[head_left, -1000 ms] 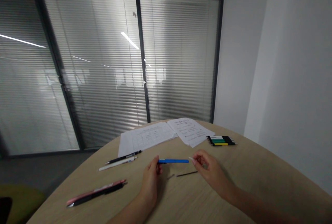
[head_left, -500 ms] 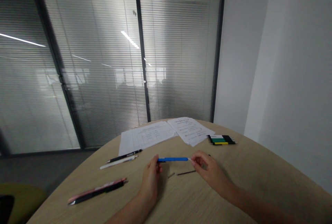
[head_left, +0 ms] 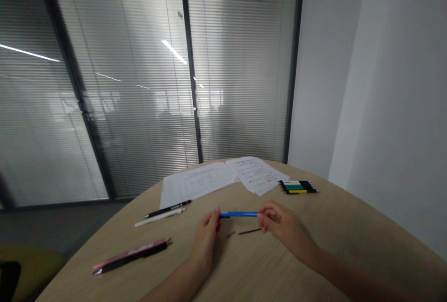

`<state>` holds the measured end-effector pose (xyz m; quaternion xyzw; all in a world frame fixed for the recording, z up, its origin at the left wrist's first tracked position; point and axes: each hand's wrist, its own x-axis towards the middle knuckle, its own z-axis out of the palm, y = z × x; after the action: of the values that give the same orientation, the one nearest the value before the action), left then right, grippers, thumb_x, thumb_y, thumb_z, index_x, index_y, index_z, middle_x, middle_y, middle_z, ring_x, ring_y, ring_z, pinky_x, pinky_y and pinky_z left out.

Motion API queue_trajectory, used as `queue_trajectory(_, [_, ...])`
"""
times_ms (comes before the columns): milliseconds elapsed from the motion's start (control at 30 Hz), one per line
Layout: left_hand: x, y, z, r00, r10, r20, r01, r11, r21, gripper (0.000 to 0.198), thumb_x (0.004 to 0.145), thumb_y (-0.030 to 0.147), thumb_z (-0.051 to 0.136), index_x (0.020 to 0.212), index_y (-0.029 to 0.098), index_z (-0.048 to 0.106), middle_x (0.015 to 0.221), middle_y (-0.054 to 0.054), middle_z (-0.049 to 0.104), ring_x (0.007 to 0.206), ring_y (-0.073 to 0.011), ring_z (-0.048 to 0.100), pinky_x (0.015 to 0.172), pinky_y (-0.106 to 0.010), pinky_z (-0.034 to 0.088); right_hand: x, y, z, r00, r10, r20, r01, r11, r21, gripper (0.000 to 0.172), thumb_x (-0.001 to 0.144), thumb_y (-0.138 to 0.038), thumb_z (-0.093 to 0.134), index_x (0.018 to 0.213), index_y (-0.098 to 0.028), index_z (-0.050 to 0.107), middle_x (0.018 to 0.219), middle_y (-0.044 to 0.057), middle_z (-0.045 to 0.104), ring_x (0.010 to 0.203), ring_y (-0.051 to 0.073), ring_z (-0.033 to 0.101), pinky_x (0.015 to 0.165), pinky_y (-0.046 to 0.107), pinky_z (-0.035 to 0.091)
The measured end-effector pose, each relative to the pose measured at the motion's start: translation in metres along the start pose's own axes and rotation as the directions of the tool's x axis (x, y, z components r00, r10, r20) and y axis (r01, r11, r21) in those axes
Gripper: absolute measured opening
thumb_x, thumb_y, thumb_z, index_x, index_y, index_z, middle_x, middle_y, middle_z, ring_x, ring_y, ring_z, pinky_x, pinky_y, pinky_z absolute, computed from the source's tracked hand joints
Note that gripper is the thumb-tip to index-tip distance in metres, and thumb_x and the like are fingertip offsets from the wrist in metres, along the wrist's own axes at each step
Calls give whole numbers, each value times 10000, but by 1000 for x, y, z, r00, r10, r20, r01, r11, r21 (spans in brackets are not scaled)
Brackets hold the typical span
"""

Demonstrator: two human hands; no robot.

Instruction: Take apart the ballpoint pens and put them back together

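My left hand is closed round the left end of a blue pen, which lies level just above the table. At the pen's other end, the thumb and fingers of my right hand are pinched together, hiding its tip. Below the pen a thin dark stick like a pen refill lies on the table, its right end reaching under my right fingers. A small grey piece rests just left of it, too small to name.
On the round wooden table, a black pen and a white pen lie left, with a pink pen and another black pen nearer. Printed sheets lie behind; several coloured pens are at right.
Both hands and the blue pen have shifted slightly right. The pale bit that showed between the pen's right end and my right fingers is out of sight, and those fingers now meet the blue barrel.
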<state>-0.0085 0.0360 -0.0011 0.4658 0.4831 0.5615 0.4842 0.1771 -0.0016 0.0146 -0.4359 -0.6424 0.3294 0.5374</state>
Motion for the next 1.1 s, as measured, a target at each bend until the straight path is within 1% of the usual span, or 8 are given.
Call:
queue_trajectory(200, [-12,10,7,992,67,107,-76,993,89,384,569,520,606,420,186,488,397,71,368,417,-98,324,448,-210,240,12,-6,-8,990,55,-127,-37,990,138,254,662,-420,576,651,-173,514,493,-32,544,410,92,490,412,215,396])
queue_trajectory(400, [-30,11,15,922,81,378,-153,974,164,156,515,322,670,500,176,617,416,42,466,437,-110,378,456,-211,279,19,-8,-15,972,79,-221,-42,985,166,316,630,-457,600,694,-150,562,488,-28,541,385,85,468,378,210,371])
queue_trajectory(600, [-37,9,16,890,105,444,-260,917,302,74,563,228,610,515,180,639,430,33,482,435,-112,376,455,-208,264,12,-16,-9,992,43,-115,-29,992,121,348,665,-456,570,840,-157,606,524,-29,543,411,90,483,404,225,405])
queue_trajectory(767, [-37,8,14,848,155,507,-362,868,340,110,636,246,569,624,202,669,555,-9,593,519,-152,466,516,-219,316,1,-25,-2,998,-7,56,1,994,113,389,725,-378,524,1057,-175,548,545,-35,546,440,89,484,435,223,417])
queue_trajectory(833, [-36,8,13,850,181,495,-375,867,328,136,669,278,550,662,202,663,602,-22,616,561,-168,497,546,-227,336,-4,-26,0,993,-52,109,41,994,101,429,756,-340,492,1161,-200,474,567,-34,562,445,88,481,453,228,421])
queue_trajectory(933, [-32,5,12,888,236,395,-346,908,236,181,696,354,534,679,201,629,625,-25,611,613,-187,521,589,-243,361,-9,-27,2,986,-101,130,93,994,64,475,787,-301,452,1249,-230,365,617,-26,587,458,91,486,475,233,426])
queue_trajectory(1000, [-27,2,11,920,266,289,-321,933,161,205,696,393,534,694,200,603,622,-16,588,631,-193,521,610,-251,373,-10,-28,2,983,-107,146,109,994,-4,417,798,-287,433,1210,-226,415,639,-19,590,469,92,493,476,228,424])
queue_trajectory(1100, [-19,-1,7,940,309,147,-327,939,112,236,721,419,508,754,197,580,662,-11,568,664,-194,514,643,-261,378,-8,-26,3,970,-122,209,168,962,-217,244,806,-262,418,960,-200,597,685,7,601,506,97,513,514,229,431])
